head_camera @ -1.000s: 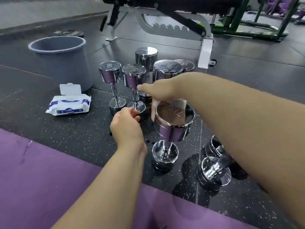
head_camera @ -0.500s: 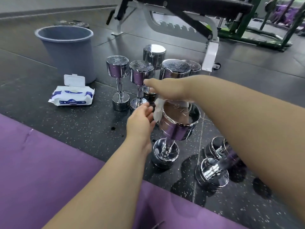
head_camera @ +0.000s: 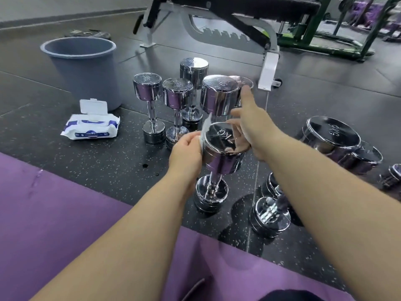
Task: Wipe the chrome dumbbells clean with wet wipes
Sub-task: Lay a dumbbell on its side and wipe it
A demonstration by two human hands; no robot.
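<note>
Hazard: the upright chrome dumbbell (head_camera: 223, 153), standing on one round head on the speckled black rubber floor (head_camera: 108, 166), may tip under sideways wiping force. The left hand (head_camera: 186, 152) pinches the thin white wet wipe (head_camera: 205, 129) against its smooth upper head. The right hand (head_camera: 249, 129), fingers spread, rests against the far rim. Wet polished chrome is slick.

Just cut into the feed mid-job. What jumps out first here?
The upright chrome dumbbell at centre stands out, its top face mirror-bright. The left hand pinches a wet wipe against its left side, and the right hand spreads its fingers at the far rim. Behind it stands a cluster of upright dumbbells, with an open wipes pack and a grey bucket to their left.
</note>
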